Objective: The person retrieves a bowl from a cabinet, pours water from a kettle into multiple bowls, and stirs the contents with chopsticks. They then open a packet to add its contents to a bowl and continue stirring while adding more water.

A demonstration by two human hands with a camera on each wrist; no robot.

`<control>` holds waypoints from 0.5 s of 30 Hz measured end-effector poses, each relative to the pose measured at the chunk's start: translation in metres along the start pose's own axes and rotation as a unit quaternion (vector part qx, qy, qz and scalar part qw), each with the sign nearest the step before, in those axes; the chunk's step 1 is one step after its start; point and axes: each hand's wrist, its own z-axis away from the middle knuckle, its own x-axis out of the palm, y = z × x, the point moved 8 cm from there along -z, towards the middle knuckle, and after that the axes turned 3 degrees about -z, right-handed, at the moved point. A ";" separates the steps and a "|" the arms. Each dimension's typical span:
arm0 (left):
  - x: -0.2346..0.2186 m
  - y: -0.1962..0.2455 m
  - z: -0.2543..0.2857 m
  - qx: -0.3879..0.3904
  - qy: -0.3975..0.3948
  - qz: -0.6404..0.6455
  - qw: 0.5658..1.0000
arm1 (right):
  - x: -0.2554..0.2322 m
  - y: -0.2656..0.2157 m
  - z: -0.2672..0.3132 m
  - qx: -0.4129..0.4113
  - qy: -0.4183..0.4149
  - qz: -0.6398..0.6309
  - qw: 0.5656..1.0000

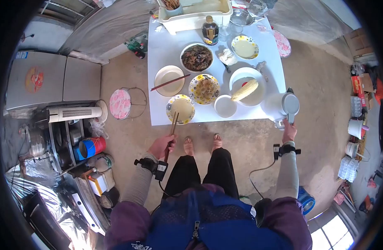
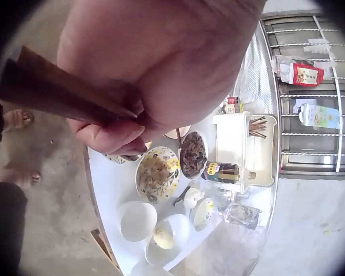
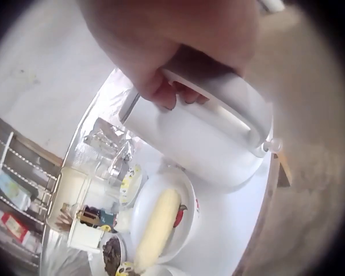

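Observation:
My left hand (image 1: 161,146) grips a pair of brown chopsticks (image 1: 174,121), whose tips overlap a flowered plate (image 1: 187,104) at the table's near edge. In the left wrist view the chopsticks' thick ends jut out of the curled fingers (image 2: 112,137). On the right, my right hand (image 1: 289,131) holds a white kettle (image 3: 190,138) by its handle, fingers curled round it. The kettle overlaps the table's right corner in the head view. Left of it stands a white bowl (image 1: 261,100) with a pale corn cob (image 1: 245,90) lying in it. Beside that sits a small white bowl (image 1: 225,106).
The white table (image 1: 158,114) also bears a flowered plate of food (image 1: 204,88), a bowl of dark food (image 1: 197,57), a bowl with chopsticks across it (image 1: 168,81), a dark bottle (image 1: 210,31) and a cream tray (image 1: 195,20). A pink-topped stool (image 1: 119,103) stands left.

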 end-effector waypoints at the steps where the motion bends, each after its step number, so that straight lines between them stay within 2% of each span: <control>1: -0.004 -0.001 0.003 -0.002 -0.003 -0.005 1.000 | -0.006 -0.009 0.015 -0.007 -0.005 0.016 1.000; 4: -0.013 -0.002 0.014 -0.008 0.001 -0.018 1.000 | -0.015 -0.034 0.054 -0.023 -0.052 0.093 0.994; 8: -0.026 0.002 0.034 0.007 -0.014 -0.013 1.000 | -0.002 -0.064 0.111 -0.001 -0.124 0.117 0.985; 11: -0.037 0.008 0.048 0.018 -0.025 -0.041 0.999 | 0.037 -0.092 0.160 -0.023 -0.199 0.184 0.962; 15: -0.053 0.013 0.064 0.028 -0.055 -0.063 0.996 | 0.096 -0.102 0.216 -0.038 -0.273 0.270 0.923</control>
